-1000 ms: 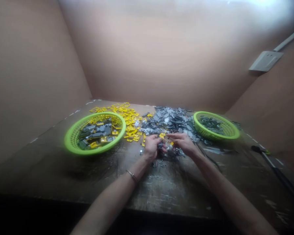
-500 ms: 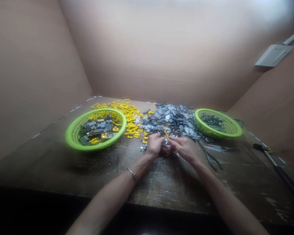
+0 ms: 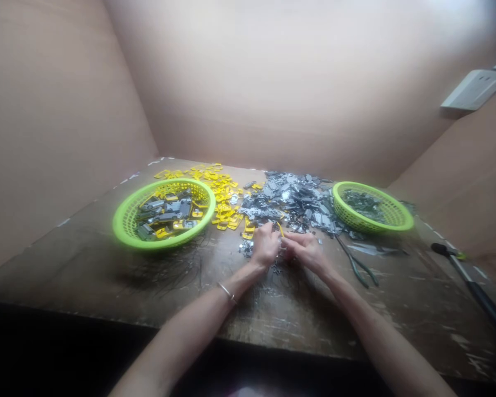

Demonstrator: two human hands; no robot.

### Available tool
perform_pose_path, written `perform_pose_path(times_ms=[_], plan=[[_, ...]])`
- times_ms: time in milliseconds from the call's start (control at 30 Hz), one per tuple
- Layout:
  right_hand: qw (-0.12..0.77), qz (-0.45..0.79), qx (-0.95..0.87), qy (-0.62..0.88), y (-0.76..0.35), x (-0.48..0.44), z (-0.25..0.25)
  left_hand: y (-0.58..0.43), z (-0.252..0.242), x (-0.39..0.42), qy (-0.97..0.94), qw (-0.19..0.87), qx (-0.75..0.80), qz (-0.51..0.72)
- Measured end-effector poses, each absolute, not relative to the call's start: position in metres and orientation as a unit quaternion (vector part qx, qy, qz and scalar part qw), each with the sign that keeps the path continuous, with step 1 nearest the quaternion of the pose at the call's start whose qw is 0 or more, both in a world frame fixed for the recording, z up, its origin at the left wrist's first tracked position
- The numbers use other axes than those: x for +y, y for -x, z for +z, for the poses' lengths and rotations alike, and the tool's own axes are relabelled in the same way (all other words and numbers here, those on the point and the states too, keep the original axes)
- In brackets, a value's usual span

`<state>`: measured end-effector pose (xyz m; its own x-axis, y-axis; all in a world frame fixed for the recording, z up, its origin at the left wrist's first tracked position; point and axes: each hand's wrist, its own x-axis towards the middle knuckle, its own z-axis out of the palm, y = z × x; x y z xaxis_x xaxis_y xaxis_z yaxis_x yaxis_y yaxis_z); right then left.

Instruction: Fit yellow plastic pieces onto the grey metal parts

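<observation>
My left hand [image 3: 265, 246] and my right hand [image 3: 308, 251] meet over the middle of the table, both with fingers closed. A thin yellow plastic piece [image 3: 280, 229] sticks up between them; the rest of it is hidden by the fingers. It looks like the yellow car-shaped shells [image 3: 235, 221] scattered just beyond my left hand. Past my hands lies a heap of grey and silver flat parts [image 3: 287, 196]. Small silver bits [image 3: 246, 249] lie left of my left hand, and more small pieces [image 3: 277, 270] rest below the hands.
A green basket [image 3: 122, 234] on the left holds grey and yellow pieces. Another green basket [image 3: 405, 221] on the right has small grey parts. Pliers [image 3: 357, 264] lie near my right hand, and a black-handled tool [image 3: 481, 295] is farther right. Walls surround the table [image 3: 161, 303].
My left hand has turned and its fingers have closed up more tightly near the right hand. The yellow piece remains between the hands. The whole view has shifted slightly.
</observation>
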<state>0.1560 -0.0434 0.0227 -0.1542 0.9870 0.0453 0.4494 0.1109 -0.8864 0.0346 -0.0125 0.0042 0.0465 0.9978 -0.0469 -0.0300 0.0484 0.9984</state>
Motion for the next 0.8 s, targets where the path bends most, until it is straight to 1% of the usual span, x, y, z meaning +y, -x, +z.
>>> perform_pose_path(times_ms=[67,100,133,267,400,533,700,800], plan=[[0.355,0.396,-0.648,0.545,-0.156,-0.042,0.023,-0.035,0.005,-0.013,-0.563,0.451,0.492,0.487],[0.356,0.408,-0.643,0.542,-0.155,-0.041,0.023,-0.035,0.005,-0.013,-0.586,0.428,0.489,0.485],[0.358,0.419,-0.638,0.538,-0.155,-0.041,0.024,-0.035,0.005,-0.013,-0.592,0.427,0.486,0.481],[0.374,0.451,-0.609,0.535,-0.151,-0.040,0.027,-0.035,0.002,-0.011,-0.547,0.515,0.468,0.465],[0.364,0.436,-0.613,0.549,-0.152,-0.040,0.026,-0.037,-0.001,-0.010,-0.481,0.600,0.447,0.456],[0.343,0.353,-0.652,0.578,-0.155,-0.038,0.019,-0.041,-0.003,-0.011,-0.420,0.654,0.430,0.460],[0.325,0.191,-0.691,0.617,-0.149,-0.040,0.016,-0.044,-0.002,-0.010,-0.339,0.681,0.389,0.520],[0.297,0.125,-0.706,0.630,-0.136,-0.045,0.016,-0.045,-0.002,-0.009,-0.277,0.683,0.398,0.546]])
